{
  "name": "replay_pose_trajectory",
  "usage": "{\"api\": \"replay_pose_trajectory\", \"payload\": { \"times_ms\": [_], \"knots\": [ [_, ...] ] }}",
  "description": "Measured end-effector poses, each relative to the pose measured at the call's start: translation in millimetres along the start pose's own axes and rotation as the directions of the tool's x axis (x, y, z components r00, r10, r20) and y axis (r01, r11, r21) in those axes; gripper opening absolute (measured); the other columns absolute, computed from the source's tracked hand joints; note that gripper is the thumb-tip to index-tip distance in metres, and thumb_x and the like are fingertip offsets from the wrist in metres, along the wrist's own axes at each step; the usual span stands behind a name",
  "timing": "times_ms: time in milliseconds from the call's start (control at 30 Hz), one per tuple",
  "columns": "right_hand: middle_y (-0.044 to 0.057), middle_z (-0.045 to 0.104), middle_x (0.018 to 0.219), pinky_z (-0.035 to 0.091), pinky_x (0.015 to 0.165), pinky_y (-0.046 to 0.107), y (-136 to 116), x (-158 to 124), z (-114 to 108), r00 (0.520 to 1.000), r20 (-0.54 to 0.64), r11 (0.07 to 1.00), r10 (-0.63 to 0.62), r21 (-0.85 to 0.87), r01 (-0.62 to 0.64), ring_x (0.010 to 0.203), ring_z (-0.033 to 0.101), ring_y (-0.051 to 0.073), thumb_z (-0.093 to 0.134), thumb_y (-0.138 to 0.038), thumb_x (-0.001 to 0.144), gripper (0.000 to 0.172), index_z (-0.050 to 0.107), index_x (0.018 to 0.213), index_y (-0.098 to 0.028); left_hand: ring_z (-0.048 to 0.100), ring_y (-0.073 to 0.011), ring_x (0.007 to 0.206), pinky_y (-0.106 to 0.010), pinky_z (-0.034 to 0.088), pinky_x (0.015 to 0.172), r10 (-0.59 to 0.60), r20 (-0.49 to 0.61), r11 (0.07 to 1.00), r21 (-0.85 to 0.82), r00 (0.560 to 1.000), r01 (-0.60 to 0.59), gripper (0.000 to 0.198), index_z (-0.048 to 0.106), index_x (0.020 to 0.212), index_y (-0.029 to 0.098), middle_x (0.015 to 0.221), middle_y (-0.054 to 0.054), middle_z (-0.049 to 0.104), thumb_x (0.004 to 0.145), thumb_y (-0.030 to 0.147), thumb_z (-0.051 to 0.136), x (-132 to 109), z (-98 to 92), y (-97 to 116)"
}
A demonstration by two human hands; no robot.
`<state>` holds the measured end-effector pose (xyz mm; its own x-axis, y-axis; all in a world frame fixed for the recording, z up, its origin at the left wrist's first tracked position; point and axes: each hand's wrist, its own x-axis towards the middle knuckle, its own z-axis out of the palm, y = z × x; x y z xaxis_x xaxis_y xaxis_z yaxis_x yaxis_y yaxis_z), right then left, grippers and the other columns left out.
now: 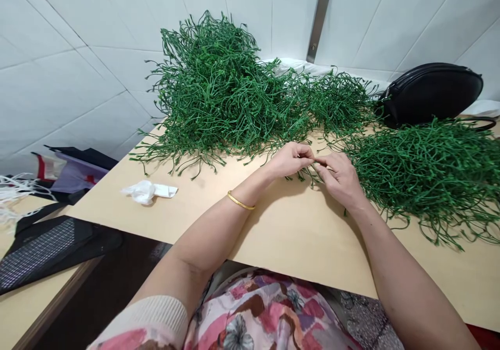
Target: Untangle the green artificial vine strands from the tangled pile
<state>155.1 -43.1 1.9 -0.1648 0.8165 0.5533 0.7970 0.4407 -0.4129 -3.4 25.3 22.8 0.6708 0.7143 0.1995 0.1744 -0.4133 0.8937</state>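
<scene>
Over the middle of the table my left hand and my right hand meet, fingertips almost touching. Both are closed in a pinch on a thin green artificial stem, partly hidden by the fingers. Behind my left hand rises a tall heap of green artificial stems with small forked tips. A smaller clump of the same stems lies beyond my right hand. Another wide pile of stems spreads to the right, close to my right hand. A gold bangle circles my left wrist.
A crumpled white tissue or plastic wrapper lies on the left of the wooden table. At the back right stands a black zipped bag against the tiled wall. Lower left, a dark mesh item and white cords rest on another surface.
</scene>
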Motion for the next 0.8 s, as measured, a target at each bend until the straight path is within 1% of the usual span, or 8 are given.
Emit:
{"api": "replay_pose_trajectory", "payload": {
  "times_ms": [100, 200, 333, 433, 500, 600, 700, 800],
  "knots": [
    [0.006, 0.061, 0.076, 0.039, 0.071, 0.034, 1.6, -0.8, -1.5, 0.999, -0.032, 0.998, 0.043, -0.040, -0.045, 0.079, 0.049, 0.020, 0.048, -0.027, 0.084, 0.021, 0.067, 0.086, -0.019, 0.046, -0.0071, 0.060, -0.021, 0.036, 0.059, -0.013, 0.036, 1.000, 0.029, 0.999, 0.012, 0.011, 0.061, 0.070, 0.010, 0.062, 0.002, 0.054, 0.066, 0.014, 0.052, 0.2, -0.8, 1.5],
    [0.006, 0.059, 0.080, 0.035, 0.073, 0.035, -1.4, -1.8, -3.6, 0.999, -0.050, 0.989, 0.016, -0.148, -0.023, 0.083, 0.048, 0.021, 0.048, -0.026, 0.084, 0.019, 0.067, 0.083, -0.020, 0.049, -0.0084, 0.062, -0.022, 0.037, 0.062, 0.000, 0.042, 0.993, 0.117, 0.999, -0.004, 0.013, 0.062, 0.072, 0.010, 0.064, 0.002, 0.057, 0.066, 0.013, 0.052, 0.8, 0.1, -0.8],
    [0.008, 0.059, 0.089, 0.029, 0.083, 0.041, -13.4, -1.9, -5.3, 0.991, 0.022, 0.894, -0.128, -0.431, 0.125, 0.091, 0.044, 0.024, 0.049, -0.021, 0.081, 0.016, 0.064, 0.081, -0.019, 0.047, -0.0103, 0.061, -0.024, 0.036, 0.061, 0.015, 0.038, 0.929, 0.370, 0.999, -0.028, 0.013, 0.062, 0.069, 0.013, 0.060, 0.001, 0.057, 0.068, 0.015, 0.050, -0.1, 2.5, -1.6],
    [0.009, 0.059, 0.088, 0.028, 0.080, 0.041, -20.4, -1.1, -3.2, 0.990, 0.062, 0.854, -0.128, -0.500, 0.142, 0.090, 0.044, 0.024, 0.048, -0.018, 0.079, 0.014, 0.061, 0.080, -0.018, 0.048, -0.0142, 0.067, -0.028, 0.036, 0.065, 0.037, 0.014, 0.829, 0.558, 0.999, -0.039, 0.014, 0.062, 0.069, 0.015, 0.063, -0.001, 0.058, 0.068, 0.016, 0.049, -2.9, 5.8, 1.9],
    [0.009, 0.058, 0.083, 0.030, 0.074, 0.038, -20.0, -0.6, 0.4, 0.998, 0.051, 0.904, -0.040, -0.424, 0.058, 0.084, 0.046, 0.022, 0.046, -0.017, 0.079, 0.012, 0.058, 0.077, -0.017, 0.048, -0.0175, 0.072, -0.031, 0.036, 0.069, 0.067, -0.018, 0.748, 0.663, 0.998, -0.038, 0.014, 0.061, 0.068, 0.016, 0.063, -0.004, 0.058, 0.068, 0.014, 0.048, -4.7, 9.5, 3.7],
    [0.005, 0.056, 0.072, 0.034, 0.066, 0.032, -13.2, -0.5, 6.3, 0.983, 0.030, 0.977, 0.183, -0.121, -0.178, 0.070, 0.048, 0.017, 0.046, -0.019, 0.077, 0.010, 0.053, 0.070, -0.018, 0.047, -0.0199, 0.076, -0.033, 0.035, 0.072, 0.117, -0.056, 0.679, 0.733, 0.992, -0.039, 0.014, 0.058, 0.065, 0.017, 0.063, -0.006, 0.056, 0.070, 0.013, 0.046, -5.9, 16.0, 2.3],
    [0.002, 0.055, 0.066, 0.036, 0.059, 0.028, -6.9, -0.5, 8.9, 0.931, 0.072, 0.911, 0.358, 0.192, -0.365, 0.060, 0.047, 0.013, 0.048, -0.025, 0.078, 0.010, 0.052, 0.073, -0.018, 0.046, -0.0192, 0.077, -0.034, 0.034, 0.074, 0.187, -0.080, 0.693, 0.718, 0.979, -0.074, 0.014, 0.054, 0.064, 0.017, 0.068, -0.006, 0.056, 0.074, 0.014, 0.044, -4.6, 20.0, -2.3],
    [0.002, 0.057, 0.070, 0.038, 0.059, 0.026, -6.6, 0.0, 8.0, 0.919, 0.072, 0.874, 0.388, 0.286, -0.392, 0.060, 0.049, 0.013, 0.050, -0.030, 0.078, 0.013, 0.054, 0.079, -0.017, 0.045, -0.0180, 0.076, -0.033, 0.034, 0.074, 0.232, -0.109, 0.719, 0.689, 0.967, -0.095, 0.014, 0.052, 0.065, 0.017, 0.070, -0.005, 0.056, 0.075, 0.014, 0.044, -2.7, 20.3, -6.0]
  ]
}}
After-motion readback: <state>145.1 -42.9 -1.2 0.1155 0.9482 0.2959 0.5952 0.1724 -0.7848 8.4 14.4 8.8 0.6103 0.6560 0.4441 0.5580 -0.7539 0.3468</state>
